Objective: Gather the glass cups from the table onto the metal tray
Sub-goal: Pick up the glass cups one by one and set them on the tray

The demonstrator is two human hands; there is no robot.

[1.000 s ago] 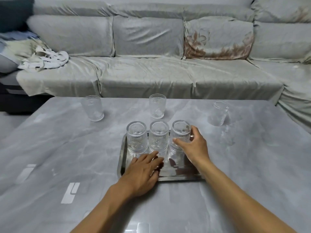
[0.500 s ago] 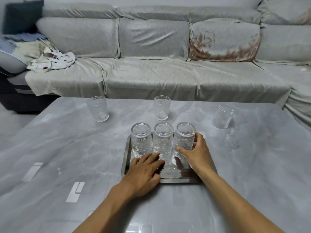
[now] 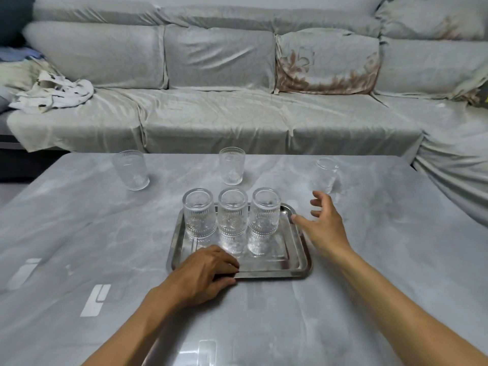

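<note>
A metal tray (image 3: 295, 270) lies mid-table with three ribbed glass cups in a row on its far half: left cup (image 3: 198, 213), middle cup (image 3: 233, 213), right cup (image 3: 265, 213). Three more glass cups stand on the table beyond it: far-left cup (image 3: 131, 170), far-middle cup (image 3: 232, 165), far-right cup (image 3: 324, 175). My left hand (image 3: 204, 274) rests on the tray's near-left edge, fingers curled over the rim. My right hand (image 3: 323, 223) hovers open just right of the tray, fingers spread, short of the far-right cup.
The table (image 3: 79, 247) is glossy grey marble with light reflections. A grey covered sofa (image 3: 216, 114) runs along its far side and wraps round the right. A crumpled white cloth (image 3: 52, 93) lies on the sofa's left end.
My right hand has let go of the right cup on the tray and moved right and away, opening. My left hand has slid back to the tray's near edge.
</note>
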